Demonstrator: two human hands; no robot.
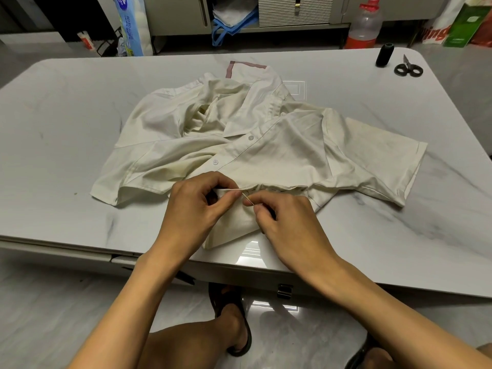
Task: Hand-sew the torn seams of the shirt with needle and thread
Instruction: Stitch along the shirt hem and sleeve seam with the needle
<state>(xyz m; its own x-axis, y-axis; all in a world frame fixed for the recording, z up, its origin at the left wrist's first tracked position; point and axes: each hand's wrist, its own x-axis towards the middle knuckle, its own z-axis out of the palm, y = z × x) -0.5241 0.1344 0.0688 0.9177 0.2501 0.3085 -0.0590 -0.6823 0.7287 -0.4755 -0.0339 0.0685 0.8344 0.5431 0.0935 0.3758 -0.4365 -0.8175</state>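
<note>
Nearest the person, by the front edge of the pale marble-look table [80, 115], the cream shirt [266, 145] lies crumpled, its near seam running left to right with a line of dark stitches [282, 189] along it. The needle [248, 200] slants across that seam, tip pointing up and left into the fold. The right hand [290, 222] pinches its lower end between thumb and forefinger, other fingers curled. The left hand [194, 209] pinches the folded fabric just beside the tip. A black thread spool [385, 55] and scissors [408, 68] sit at the far right corner.
</note>
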